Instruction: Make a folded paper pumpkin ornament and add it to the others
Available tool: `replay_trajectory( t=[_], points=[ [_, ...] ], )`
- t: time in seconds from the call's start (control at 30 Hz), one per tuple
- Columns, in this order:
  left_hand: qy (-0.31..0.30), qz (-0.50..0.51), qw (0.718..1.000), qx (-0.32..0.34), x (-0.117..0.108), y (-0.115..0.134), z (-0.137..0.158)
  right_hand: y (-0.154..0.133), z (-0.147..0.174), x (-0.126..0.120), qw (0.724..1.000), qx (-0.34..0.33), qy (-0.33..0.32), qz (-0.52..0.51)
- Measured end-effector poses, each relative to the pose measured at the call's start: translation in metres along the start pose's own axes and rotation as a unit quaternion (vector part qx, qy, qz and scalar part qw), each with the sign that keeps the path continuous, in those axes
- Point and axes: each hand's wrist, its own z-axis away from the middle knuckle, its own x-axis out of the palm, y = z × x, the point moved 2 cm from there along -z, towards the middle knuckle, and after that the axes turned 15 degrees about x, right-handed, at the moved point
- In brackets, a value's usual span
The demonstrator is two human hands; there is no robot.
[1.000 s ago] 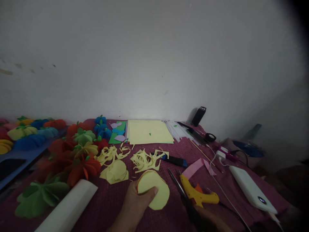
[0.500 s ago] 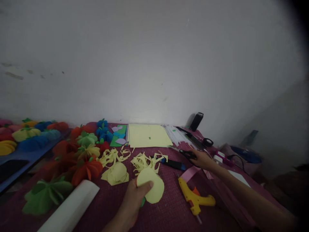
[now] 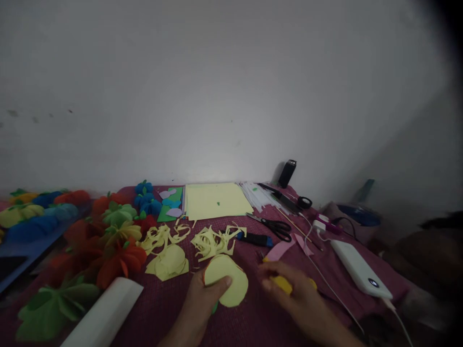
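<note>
My left hand (image 3: 197,299) pinches a pale yellow paper circle (image 3: 229,284) between thumb and fingers. An orange-red edge shows along the circle's upper rim, and a bit of green shows beneath it. Just to the right, my blurred right hand (image 3: 289,294) is over a yellow glue gun (image 3: 282,284) and covers most of it. Motion smears its fingers, so whether they grip the glue gun is unclear. Black-handled scissors (image 3: 271,225) lie on the cloth farther back, beside a blue and black cutter knife (image 3: 256,239).
Yellow paper scraps (image 3: 213,243) and stacked cut circles (image 3: 170,260) lie before yellow sheets (image 3: 210,200). Paper pumpkins (image 3: 123,258) and a white roll (image 3: 104,313) sit at left. At right are a pink ribbon (image 3: 280,248), cables and a white power bank (image 3: 361,270).
My right hand has let go of the scissors, which now lie on the table, and has come back toward me over the glue gun. My left hand still holds the paper circle.
</note>
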Motion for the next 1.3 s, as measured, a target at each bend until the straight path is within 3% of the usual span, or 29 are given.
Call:
replay_trajectory(
  t=[0.1, 0.27, 0.67, 1.3],
  points=[
    [-0.037, -0.005, 0.999, -0.003, 0.002, -0.002, 0.003, -0.009, 0.023, 0.035, 0.992, 0.008, 0.005, -0.127],
    [-0.07, -0.026, 0.997, -0.009, 0.0, -0.006, 0.001, -0.013, 0.01, 0.061, 0.976, 0.026, -0.014, -0.217],
    [-0.075, -0.118, 0.99, 0.022, -0.006, -0.006, -0.003, -0.01, 0.006, 0.053, 0.988, 0.016, -0.004, -0.152],
    [-0.061, -0.092, 0.994, 0.008, -0.009, -0.011, -0.005, -0.006, 0.002, 0.058, 0.982, 0.042, -0.04, -0.18]
  ],
)
